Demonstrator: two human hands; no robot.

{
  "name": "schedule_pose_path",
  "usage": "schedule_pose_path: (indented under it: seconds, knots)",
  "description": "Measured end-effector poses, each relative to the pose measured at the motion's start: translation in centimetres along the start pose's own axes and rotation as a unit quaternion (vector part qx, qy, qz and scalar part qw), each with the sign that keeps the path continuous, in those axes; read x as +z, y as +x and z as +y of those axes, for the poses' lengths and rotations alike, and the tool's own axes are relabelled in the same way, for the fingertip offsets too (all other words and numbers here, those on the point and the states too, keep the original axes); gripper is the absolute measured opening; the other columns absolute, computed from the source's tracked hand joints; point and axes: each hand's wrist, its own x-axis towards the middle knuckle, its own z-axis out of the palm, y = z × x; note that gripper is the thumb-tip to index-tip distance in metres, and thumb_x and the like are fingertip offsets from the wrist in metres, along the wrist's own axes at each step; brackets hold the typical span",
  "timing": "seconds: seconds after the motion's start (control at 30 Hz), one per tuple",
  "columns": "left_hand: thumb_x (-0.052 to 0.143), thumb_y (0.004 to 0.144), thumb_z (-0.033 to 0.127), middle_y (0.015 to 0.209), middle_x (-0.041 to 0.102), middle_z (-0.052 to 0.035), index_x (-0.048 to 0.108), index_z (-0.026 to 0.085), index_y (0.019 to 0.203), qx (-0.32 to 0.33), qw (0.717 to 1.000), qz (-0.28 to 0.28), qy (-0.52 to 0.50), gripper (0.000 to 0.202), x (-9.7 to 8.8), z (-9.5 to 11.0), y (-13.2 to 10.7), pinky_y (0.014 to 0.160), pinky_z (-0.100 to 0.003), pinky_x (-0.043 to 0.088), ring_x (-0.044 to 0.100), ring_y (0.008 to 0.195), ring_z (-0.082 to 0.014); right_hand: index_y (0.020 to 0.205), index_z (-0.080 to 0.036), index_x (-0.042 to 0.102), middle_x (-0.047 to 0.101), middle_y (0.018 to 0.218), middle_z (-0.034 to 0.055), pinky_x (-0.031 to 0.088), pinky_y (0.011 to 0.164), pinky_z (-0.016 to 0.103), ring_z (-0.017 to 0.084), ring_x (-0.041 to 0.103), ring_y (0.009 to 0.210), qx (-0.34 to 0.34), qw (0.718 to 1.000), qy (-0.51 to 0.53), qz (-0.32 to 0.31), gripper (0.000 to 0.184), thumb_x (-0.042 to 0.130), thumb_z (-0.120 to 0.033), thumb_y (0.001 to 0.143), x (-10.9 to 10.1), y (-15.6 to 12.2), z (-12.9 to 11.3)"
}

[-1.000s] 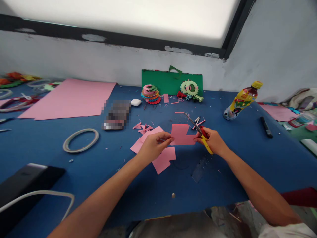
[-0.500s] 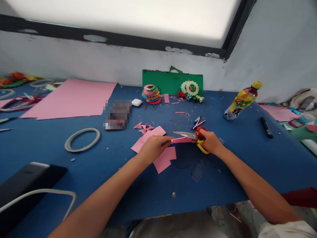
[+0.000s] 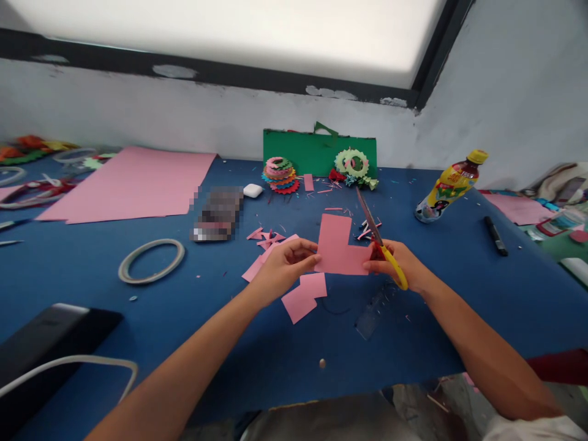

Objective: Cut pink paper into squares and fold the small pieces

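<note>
An L-shaped piece of pink paper (image 3: 337,251) is held up between my hands, above the blue table. My left hand (image 3: 291,263) pinches its left edge between thumb and fingers. My right hand (image 3: 397,263) pinches the lower right end of the paper and also keeps the scissors (image 3: 374,226), with red and yellow handles and blades pointing up and away. More pink paper pieces (image 3: 298,303) lie on the table below and beside my left hand. Small pink scraps (image 3: 266,237) lie just beyond it.
A clear ruler-like strip (image 3: 367,318) lies near my right hand. A tape roll (image 3: 151,260), a phone (image 3: 219,213) and large pink sheets (image 3: 133,184) are leftward. Scalloped paper rings (image 3: 281,177) stand by a green board (image 3: 303,147). Rightward are a bottle (image 3: 452,187) and a black marker (image 3: 495,236).
The folded pink paper has been opened into a flat L shape facing me. The scissors have swung from pointing left to pointing up and away, and my right hand now also grips the paper.
</note>
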Motion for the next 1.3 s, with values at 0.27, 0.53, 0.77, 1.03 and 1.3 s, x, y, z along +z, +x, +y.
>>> schedule_pose_path:
  seconds: [0.27,0.53,0.77,1.03,1.3]
  knots:
    - [0.07,0.069,0.039,0.07,0.065,-0.0024,0.07,0.016,0.086,-0.035,0.986,-0.099,-0.131,0.028,-0.1,1.0,-1.2,0.057,-0.026,0.051,0.059,0.061,-0.013,0.076,-0.018,0.052,0.057,0.062,-0.0038,0.045,0.051,0.023,0.012,0.055,0.055,0.033,0.998,0.049,-0.027,0.039,0.08,-0.036,0.056,0.4,-1.5,-1.6]
    - [0.063,0.075,0.036,0.068,0.066,-0.0031,0.07,0.015,0.078,0.074,0.99,0.011,0.118,0.022,0.0,0.3,-0.5,0.053,-0.022,0.045,0.055,0.059,-0.0125,0.076,-0.018,0.053,0.057,0.069,-0.0017,0.041,0.057,0.024,0.014,0.053,0.064,-0.045,0.988,-0.14,0.05,0.029,0.071,-0.038,0.066,0.0,-0.4,0.4]
    - [0.051,0.083,0.034,0.067,0.065,-0.0016,0.069,0.017,0.077,0.126,0.952,-0.012,0.28,0.025,-0.6,-1.5,0.4,0.053,-0.021,0.042,0.055,0.059,-0.0124,0.074,-0.018,0.054,0.061,0.073,0.0011,0.041,0.059,0.026,0.015,0.054,0.064,-0.087,0.958,-0.255,0.098,0.027,0.069,-0.04,0.068,0.6,1.0,1.8]
    - [0.052,0.084,0.033,0.075,0.069,-0.0028,0.071,0.019,0.088,0.113,0.956,-0.013,0.27,0.024,-0.8,-2.3,0.8,0.057,-0.023,0.044,0.059,0.064,-0.0139,0.087,-0.02,0.052,0.062,0.086,0.0039,0.048,0.054,0.024,0.011,0.055,0.055,-0.108,0.989,-0.082,0.06,0.03,0.062,-0.047,0.078,2.0,-1.1,-0.1]
    - [0.053,0.083,0.037,0.077,0.071,-0.0031,0.072,0.019,0.089,0.113,0.956,-0.005,0.27,0.026,-1.1,-2.7,1.0,0.061,-0.024,0.047,0.062,0.069,-0.0158,0.083,-0.021,0.047,0.06,0.073,0.0013,0.048,0.056,0.025,0.014,0.059,0.056,-0.073,0.991,-0.107,0.022,0.031,0.056,-0.05,0.082,4.1,-1.7,-0.2]
